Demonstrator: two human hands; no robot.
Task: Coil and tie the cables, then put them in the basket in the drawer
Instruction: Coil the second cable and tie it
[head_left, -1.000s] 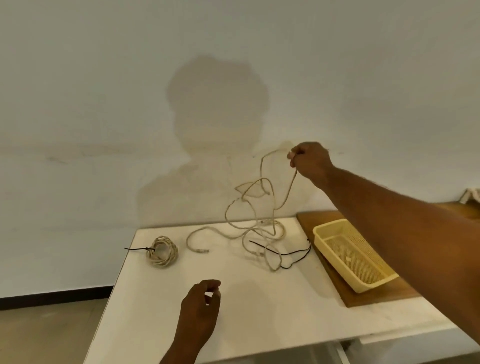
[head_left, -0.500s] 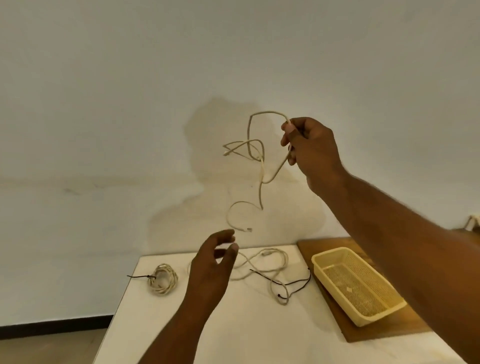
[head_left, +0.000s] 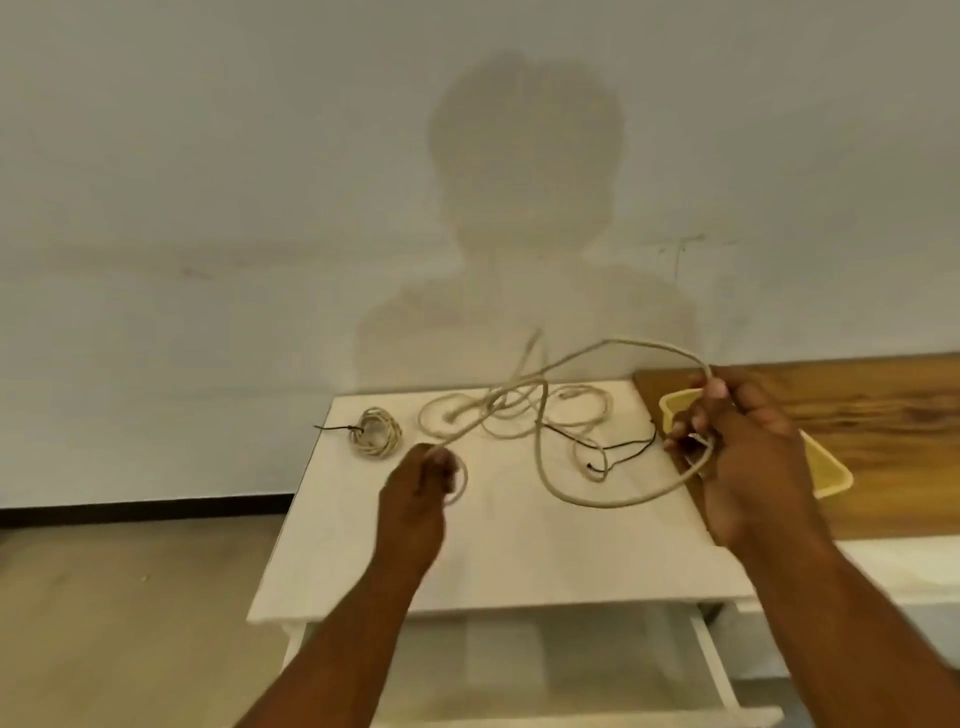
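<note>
Right hand (head_left: 748, 457) fingers (head_left: 714, 388) pinch loose beige cable (head_left: 613, 500); left hand (head_left: 415, 491) fingers closed on its other run. Slack loops over white surface (head_left: 519, 561). Tied coil (head_left: 375, 440) at 10 o'clock; yellow basket (head_left: 826, 467) at 3 o'clock.

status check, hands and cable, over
Left hand and right hand both shut on the loose cream cable, loop forming. Tied coil on white table. Yellow basket behind right hand.

Right hand (head_left: 748, 447) lowered; left hand (head_left: 421, 483) now pinches cable (head_left: 587, 499).
</note>
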